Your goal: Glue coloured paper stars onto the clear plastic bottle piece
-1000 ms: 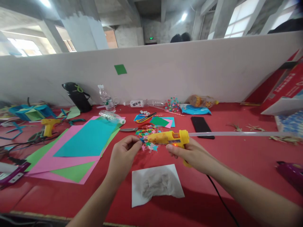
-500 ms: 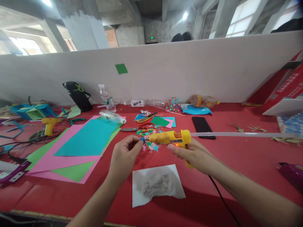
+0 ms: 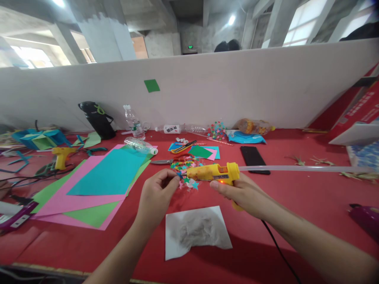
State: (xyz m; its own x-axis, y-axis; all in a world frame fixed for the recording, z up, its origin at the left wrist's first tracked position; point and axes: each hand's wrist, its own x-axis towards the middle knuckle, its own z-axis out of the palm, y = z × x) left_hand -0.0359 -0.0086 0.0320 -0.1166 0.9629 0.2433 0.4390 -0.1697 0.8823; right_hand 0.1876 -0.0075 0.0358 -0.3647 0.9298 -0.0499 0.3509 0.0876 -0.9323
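Between thumb and fingers, my left hand [image 3: 156, 193] pinches a small blue star [image 3: 179, 174]. My right hand [image 3: 237, 189] is wrapped round the grip of a yellow hot glue gun [image 3: 204, 172], whose nozzle points left at the star. Whether nozzle and star touch I cannot tell. A long clear glue stick [image 3: 296, 168] sticks out of the back of the gun, and a red light glows on its side. Beneath the nozzle lie several loose coloured stars [image 3: 194, 185]. Nearer to me is a white card [image 3: 171, 244] with a crumpled greyish patch [image 3: 198, 232] on it.
Left lie coloured paper sheets [image 3: 106, 173], a clear bottle [image 3: 139, 145] and another yellow glue gun [image 3: 62, 157]. Behind the stars are scissors [image 3: 161, 161] and a utility knife [image 3: 183, 147]. A black phone [image 3: 253, 157] lies right, under the glue stick. The gun's cord [image 3: 278, 248] trails towards me.
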